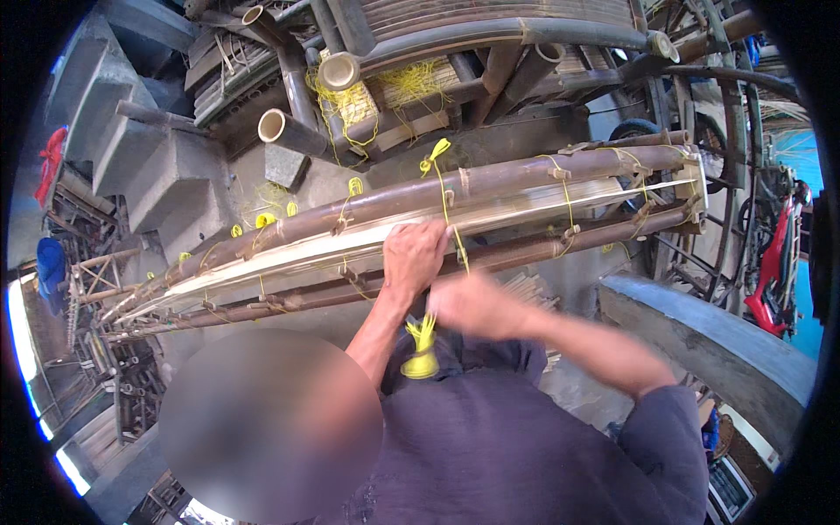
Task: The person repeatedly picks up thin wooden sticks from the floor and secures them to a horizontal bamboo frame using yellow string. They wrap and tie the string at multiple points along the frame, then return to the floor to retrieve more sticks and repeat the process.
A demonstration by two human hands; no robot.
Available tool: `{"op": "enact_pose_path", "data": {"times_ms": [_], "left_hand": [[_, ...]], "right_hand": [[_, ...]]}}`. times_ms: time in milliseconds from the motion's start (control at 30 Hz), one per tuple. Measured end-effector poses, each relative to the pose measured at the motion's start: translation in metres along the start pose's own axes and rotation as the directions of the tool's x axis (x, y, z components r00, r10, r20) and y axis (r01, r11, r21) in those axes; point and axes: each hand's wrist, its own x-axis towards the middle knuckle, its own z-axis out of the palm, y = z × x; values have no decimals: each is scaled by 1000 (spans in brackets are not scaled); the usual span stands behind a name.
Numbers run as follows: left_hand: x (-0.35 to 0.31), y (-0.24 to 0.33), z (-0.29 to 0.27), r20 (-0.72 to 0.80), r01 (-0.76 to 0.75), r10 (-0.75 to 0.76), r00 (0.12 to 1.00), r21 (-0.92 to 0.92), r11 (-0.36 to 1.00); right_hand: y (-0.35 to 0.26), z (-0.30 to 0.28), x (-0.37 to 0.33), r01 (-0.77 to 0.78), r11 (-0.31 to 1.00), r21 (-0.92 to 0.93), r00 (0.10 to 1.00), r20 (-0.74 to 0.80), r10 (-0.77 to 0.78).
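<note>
A long frame of two dark bamboo poles lies across in front of me, with pale bamboo slats [341, 241] stretched lengthwise between them. My left hand [415, 255] is closed over the slats near the middle, fingers bent across their edge. Beside it, my right hand [479, 304] forms a fist at the near pole [516, 254], smeared by motion. A taut yellow cord [448, 206] runs from the far pole [385, 198] down to this fist, which appears closed on it. Its finer grip is blurred. A bundle of yellow cords [421, 352] hangs at my waist.
Bamboo furniture [490, 39] with tangled yellow cord [350, 109] stands beyond the frame. Concrete steps [149, 149] rise at the far left. A low concrete wall [709, 337] is on the right, with a red motorcycle [774, 262] past it. A grey block [285, 166] sits on the floor.
</note>
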Motion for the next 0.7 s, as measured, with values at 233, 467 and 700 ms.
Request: {"op": "enact_pose_path", "data": {"times_ms": [233,467,700], "left_hand": [[86,33,-44,347,389,-179,921,-781,489],[139,-39,37,587,667,-325,742,-598,445],[82,-126,-113,297,192,-59,953,-444,875]], "right_hand": [[71,73,-7,-26,893,-449,984,147,103],[77,77,-17,-58,814,-578,953,211,217],[19,156,-9,-402,479,781,800,45,598]]}}
